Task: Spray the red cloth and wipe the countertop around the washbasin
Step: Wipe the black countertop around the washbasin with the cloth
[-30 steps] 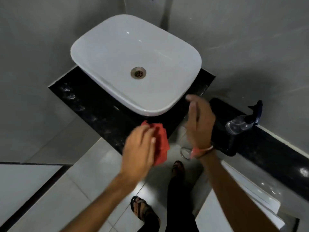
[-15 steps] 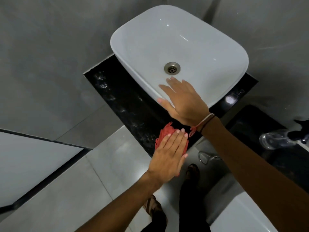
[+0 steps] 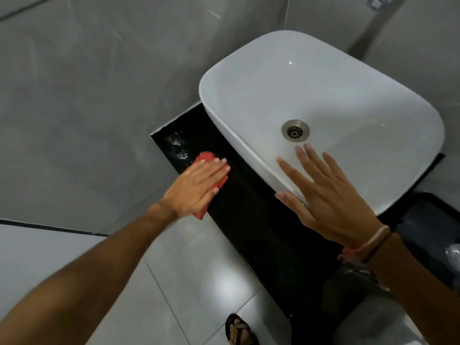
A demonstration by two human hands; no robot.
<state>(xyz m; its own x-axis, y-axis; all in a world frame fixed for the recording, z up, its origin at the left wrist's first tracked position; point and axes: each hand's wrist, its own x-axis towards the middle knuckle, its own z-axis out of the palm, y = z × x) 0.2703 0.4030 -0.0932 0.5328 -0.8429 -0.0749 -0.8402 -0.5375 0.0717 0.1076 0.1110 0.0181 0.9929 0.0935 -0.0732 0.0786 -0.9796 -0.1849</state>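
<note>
- Head view: my left hand point(image 3: 199, 185) lies flat, fingers together, pressing the cloth point(image 3: 206, 158) onto the black counter point(image 3: 249, 220) left of centre.
- Cloth — red, mostly covered by the hand — peeks out above and below the palm.
- My right hand point(image 3: 326, 197) is spread and grasps nothing, resting on the near rim of the basin point(image 3: 348, 108) at right.
- Wet smears point(image 3: 178, 148) mark the counter's upper-left corner, just beside the cloth.
</note>
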